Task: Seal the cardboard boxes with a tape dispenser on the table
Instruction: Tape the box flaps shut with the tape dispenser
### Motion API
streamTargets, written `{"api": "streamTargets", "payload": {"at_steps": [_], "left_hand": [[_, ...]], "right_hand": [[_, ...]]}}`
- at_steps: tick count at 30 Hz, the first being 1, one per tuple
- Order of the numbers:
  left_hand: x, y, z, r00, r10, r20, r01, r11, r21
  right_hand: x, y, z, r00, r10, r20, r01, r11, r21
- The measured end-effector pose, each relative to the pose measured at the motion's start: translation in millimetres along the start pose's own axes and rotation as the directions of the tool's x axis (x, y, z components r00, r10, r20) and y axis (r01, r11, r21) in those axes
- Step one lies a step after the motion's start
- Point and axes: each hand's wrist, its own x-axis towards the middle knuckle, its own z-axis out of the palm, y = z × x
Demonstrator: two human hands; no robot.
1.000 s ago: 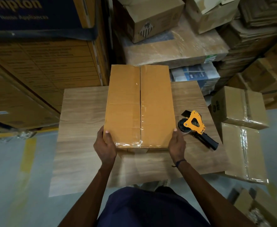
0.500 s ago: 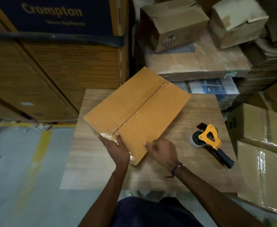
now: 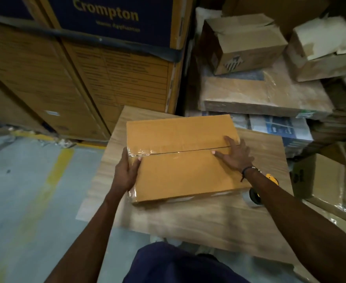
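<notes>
A tan cardboard box (image 3: 180,174) lies on the wooden table (image 3: 198,219), its taped centre seam running left to right. My left hand (image 3: 127,172) grips the box's left end, thumb on top and fingers around the side. My right hand (image 3: 234,153) lies flat on the top near the right end, fingers spread across the seam. The yellow and black tape dispenser (image 3: 254,196) sits on the table to the right of the box, mostly hidden behind my right forearm.
Large stacked cartons (image 3: 98,64) stand behind the table on the left. Wrapped bundles and smaller boxes (image 3: 243,43) pile up at the back right. More taped boxes (image 3: 331,184) sit to the right of the table. Grey floor with a yellow line (image 3: 45,186) lies left.
The box has been turned about a quarter turn, from lengthwise to crosswise. My left hand moved to its left end and my right hand onto its top. The view shifted left.
</notes>
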Motion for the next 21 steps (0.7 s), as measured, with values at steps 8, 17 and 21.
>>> {"api": "streamTargets", "payload": {"at_steps": [8, 17, 21], "left_hand": [[-37.4, 29.5, 61.3, 0.948, -0.207, -0.242, 0.305, 0.813, 0.496], [-62.0, 25.8, 65.6, 0.998, -0.046, 0.048, 0.0, 0.721, 0.693], [-10.2, -4.1, 25.7, 0.967, 0.08, 0.24, -0.231, 0.664, 0.711]], "right_hand": [[-7.1, -2.5, 5.9, 0.998, 0.04, -0.038, -0.04, 0.999, -0.018], [-45.7, -0.2, 20.4, 0.984, 0.164, -0.073, -0.159, 0.985, 0.068], [-80.7, -0.3, 41.6, 0.975, 0.194, -0.108, -0.189, 0.98, 0.056]]}}
